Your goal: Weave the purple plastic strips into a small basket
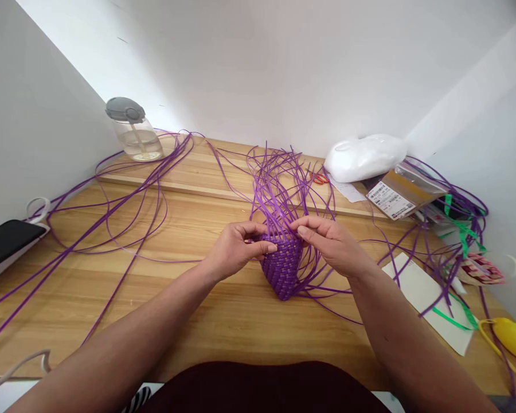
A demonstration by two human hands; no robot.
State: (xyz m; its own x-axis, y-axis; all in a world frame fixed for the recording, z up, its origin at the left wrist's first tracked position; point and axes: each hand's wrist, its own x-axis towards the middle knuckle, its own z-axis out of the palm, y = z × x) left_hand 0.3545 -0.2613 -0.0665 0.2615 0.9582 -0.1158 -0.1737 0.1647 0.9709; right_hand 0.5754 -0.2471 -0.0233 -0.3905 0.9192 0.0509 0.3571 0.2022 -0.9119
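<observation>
A small purple woven basket [281,267] stands on the wooden table in front of me, its lower end narrowed to a point. Many loose purple strips [275,183] fan up and back from its upper edge. My left hand [243,246] grips the basket's left rim, thumb on the outside and fingers behind. At the right rim, my right hand [327,238] pinches a purple strip between thumb and index finger. More strips trail from the basket's right side onto the table. The far side of the weave is hidden.
Long purple strips [155,172] run across the left side, near a lidded water bottle [137,135]. Orange-handled scissors [318,178], a white plastic bag [365,158] and a labelled packet [393,198] lie at the back right. A phone [8,244] rests at left.
</observation>
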